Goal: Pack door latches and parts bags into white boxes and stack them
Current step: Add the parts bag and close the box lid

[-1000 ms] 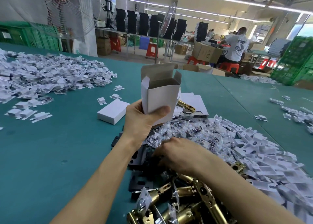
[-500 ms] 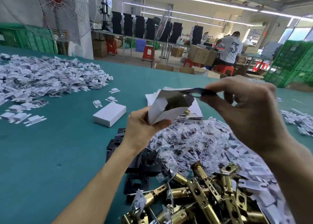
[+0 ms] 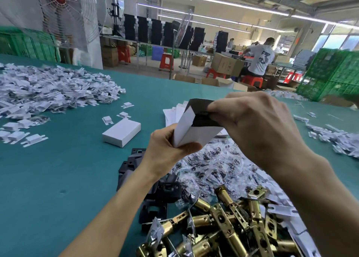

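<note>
My left hand [image 3: 167,152] grips an open white box [image 3: 192,132] by its lower end, tilted with the mouth toward the right. My right hand [image 3: 258,128] pinches a dark flat part [image 3: 204,119] at the box's mouth, partly inside it. Below lie brass door latches [image 3: 223,225] in a heap, clear parts bags [image 3: 213,163] and black plates [image 3: 155,188]. A closed white box [image 3: 121,132] lies flat on the green table [image 3: 58,179] to the left.
Heaps of small white folded inserts lie at far left [image 3: 48,89] and along the right [image 3: 338,140]. Flat box blanks [image 3: 174,113] sit behind the held box. A fan [image 3: 64,14], green crates [image 3: 330,74] and a seated person [image 3: 260,58] are beyond the table.
My right hand rose from the parts pile with a dark part and brought it to the box's mouth. My left hand tilted the box from upright toward the right.
</note>
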`<control>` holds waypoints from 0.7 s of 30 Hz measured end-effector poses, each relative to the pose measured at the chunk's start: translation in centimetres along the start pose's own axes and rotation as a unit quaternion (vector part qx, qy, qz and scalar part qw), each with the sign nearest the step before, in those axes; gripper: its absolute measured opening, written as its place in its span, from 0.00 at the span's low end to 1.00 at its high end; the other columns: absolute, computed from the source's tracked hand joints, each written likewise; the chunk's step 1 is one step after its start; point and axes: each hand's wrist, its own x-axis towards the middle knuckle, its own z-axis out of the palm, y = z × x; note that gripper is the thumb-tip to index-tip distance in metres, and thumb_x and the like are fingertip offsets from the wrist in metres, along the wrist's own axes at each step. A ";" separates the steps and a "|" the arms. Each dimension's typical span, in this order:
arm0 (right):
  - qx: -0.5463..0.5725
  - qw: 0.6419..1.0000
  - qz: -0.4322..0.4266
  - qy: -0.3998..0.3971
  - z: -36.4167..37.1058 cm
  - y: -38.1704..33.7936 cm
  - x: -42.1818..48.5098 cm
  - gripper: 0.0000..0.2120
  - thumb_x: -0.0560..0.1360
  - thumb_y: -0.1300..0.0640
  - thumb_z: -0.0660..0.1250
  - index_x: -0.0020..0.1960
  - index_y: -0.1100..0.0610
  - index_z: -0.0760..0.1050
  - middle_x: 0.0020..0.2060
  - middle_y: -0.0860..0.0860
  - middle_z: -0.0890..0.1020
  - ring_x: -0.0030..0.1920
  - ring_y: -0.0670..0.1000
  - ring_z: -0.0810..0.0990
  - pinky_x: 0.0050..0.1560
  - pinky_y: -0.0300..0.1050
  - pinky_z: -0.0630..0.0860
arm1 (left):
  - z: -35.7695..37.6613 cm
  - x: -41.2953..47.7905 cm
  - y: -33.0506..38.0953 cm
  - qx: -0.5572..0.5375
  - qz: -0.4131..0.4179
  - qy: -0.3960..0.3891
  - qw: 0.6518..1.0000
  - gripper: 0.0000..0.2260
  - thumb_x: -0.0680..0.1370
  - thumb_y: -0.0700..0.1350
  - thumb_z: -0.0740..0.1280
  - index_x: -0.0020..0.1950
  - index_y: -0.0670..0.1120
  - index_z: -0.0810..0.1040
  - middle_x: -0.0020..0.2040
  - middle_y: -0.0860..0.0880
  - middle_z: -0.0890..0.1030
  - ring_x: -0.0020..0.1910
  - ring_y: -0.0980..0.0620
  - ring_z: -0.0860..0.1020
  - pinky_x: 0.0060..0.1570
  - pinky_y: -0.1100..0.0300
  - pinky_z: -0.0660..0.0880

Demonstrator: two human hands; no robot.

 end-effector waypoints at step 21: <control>0.148 0.978 0.123 0.078 4.7 3.8 -0.8 0.02 0.77 0.53 0.70 0.48 0.51 0.81 0.32 0.43 0.81 0.33 0.47 0.80 0.35 0.52 0.80 | 0.3 0.2 0.0 -0.084 -0.140 0.120 0.979 0.17 0.65 0.54 0.79 0.49 0.48 0.83 0.44 0.48 0.85 0.43 0.49 0.85 0.37 0.54 0.83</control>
